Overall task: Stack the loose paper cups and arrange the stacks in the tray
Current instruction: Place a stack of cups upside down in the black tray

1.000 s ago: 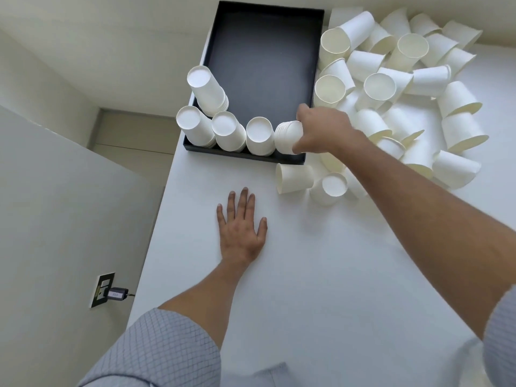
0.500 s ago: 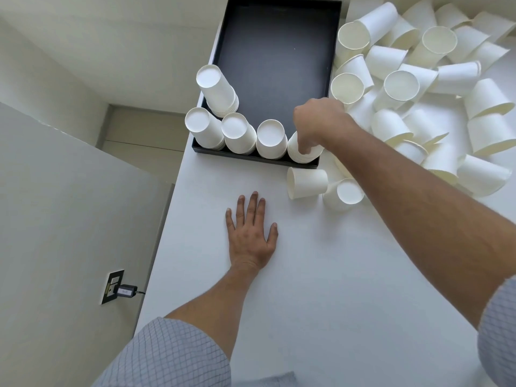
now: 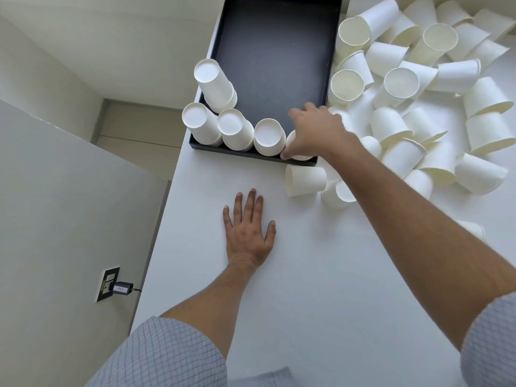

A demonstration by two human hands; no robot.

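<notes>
White tabletop (image 3: 307, 275) fills most of the view, with a pale wall and a wall socket (image 3: 107, 283) with a plug in it down to the left. At the far edge of the table sits a black tray (image 3: 279, 51), most of its dark floor still bare.

Along the tray's near wall stands a row of upside-down cup stacks: one in the left corner (image 3: 199, 124), a second (image 3: 234, 129) touching it, a third (image 3: 269, 136) just beside that, and a taller one (image 3: 216, 85) set behind the corner stack against the left wall. Packing them tight along the wall likely keeps them from tipping and leaves room for more rows.

The right hand (image 3: 312, 132) reaches over the tray's near right corner, fingers curled down around a fifth stack (image 3: 293, 146), which is mostly hidden under the palm; it looks to be seated in the gap that closes the row. The left hand (image 3: 247, 233) lies flat on the table with fingers straight and slightly spread, holding nothing, probably as a brace while the person leans forward.

Right of the tray lies a big heap of loose cups (image 3: 418, 107), plain white paper with rolled rims, tumbled on their sides and mouth-down. One cup on its side (image 3: 305, 180) rests just in front of the tray's corner. Judging by the heap, the job is at an early stage.
</notes>
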